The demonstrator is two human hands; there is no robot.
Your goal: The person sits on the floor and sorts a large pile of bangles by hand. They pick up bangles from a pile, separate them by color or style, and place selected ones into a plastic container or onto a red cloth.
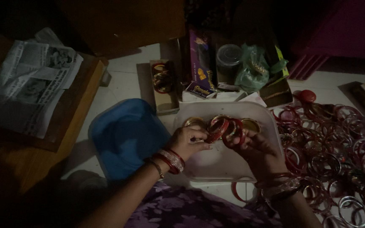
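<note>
Both hands meet over a white tray [216,166] on the floor in dim light. My left hand [189,141] pinches one end of a stack of red and gold bangles [226,128]. My right hand [254,147] grips the other end of the same stack. More gold bangles [195,122] stand in the tray behind my left hand, and another gold one [251,124] sits behind my right. Each of my wrists wears red and clear bangles.
A blue plastic lid [125,137] lies left of the tray. Several loose red and clear bangles [339,143] cover the floor at right. Small boxes, one with bangles [163,82], a green bag [252,69] and a newspaper [28,80] on a wooden board lie beyond.
</note>
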